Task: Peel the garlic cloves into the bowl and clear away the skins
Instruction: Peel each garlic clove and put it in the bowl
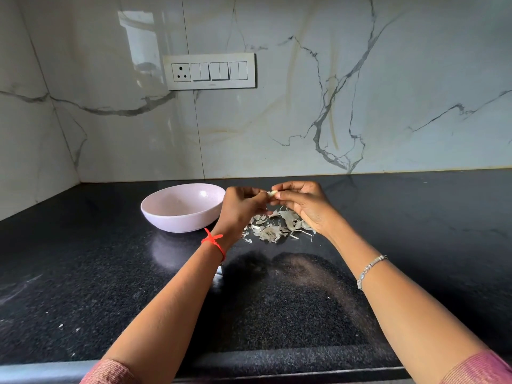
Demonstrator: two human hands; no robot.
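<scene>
A pale pink bowl stands on the black granite counter, left of centre; its inside looks bare from this angle. Just to its right, both hands are raised a little above the counter. My left hand and my right hand meet at their fingertips and pinch a small pale garlic clove between them. Directly below the hands, a loose pile of papery garlic skins lies on the counter, partly hidden by my right hand.
A marble-patterned wall rises behind the counter and meets a side wall in a corner at far left. A switch and socket plate is fixed to the wall. The counter's front edge runs along the bottom.
</scene>
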